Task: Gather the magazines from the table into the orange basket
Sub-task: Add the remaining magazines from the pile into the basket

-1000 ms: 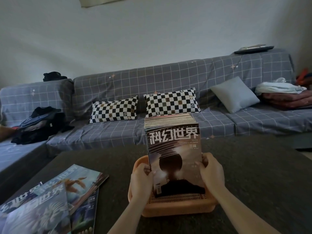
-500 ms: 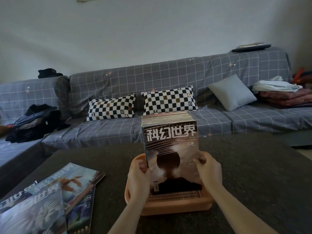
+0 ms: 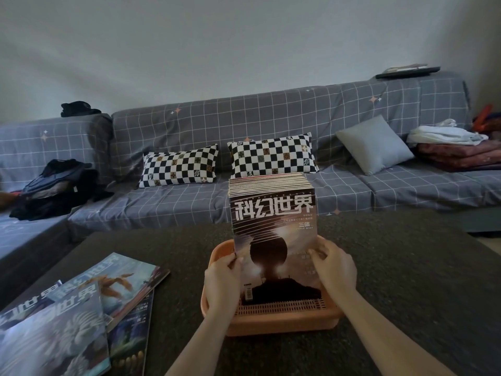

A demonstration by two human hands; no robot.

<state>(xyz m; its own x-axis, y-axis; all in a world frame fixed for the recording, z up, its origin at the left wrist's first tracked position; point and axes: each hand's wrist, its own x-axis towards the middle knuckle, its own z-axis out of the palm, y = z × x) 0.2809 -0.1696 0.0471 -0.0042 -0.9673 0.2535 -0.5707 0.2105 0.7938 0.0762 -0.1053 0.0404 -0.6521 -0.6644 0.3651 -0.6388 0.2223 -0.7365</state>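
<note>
A thick stack of magazines [image 3: 272,221] stands upright in the orange basket [image 3: 282,322] on the dark table, its front cover dark with large white characters. My left hand [image 3: 221,283] grips the stack's left edge and my right hand [image 3: 334,270] grips its right edge, both inside the basket's rim. Several loose magazines [image 3: 81,302] with blue covers lie overlapping at the table's near left corner.
The dark table [image 3: 406,267] stretches to the right of the basket. Behind it runs a grey checked sofa [image 3: 271,118] with two checkered pillows [image 3: 225,162], a grey cushion [image 3: 375,143], dark clothes [image 3: 54,185] at left and folded linens [image 3: 455,147] at right.
Both hands have kept hold of the upright stack in the basket, with the fingers shifting slightly on its edges. The view has drifted a little to the left.
</note>
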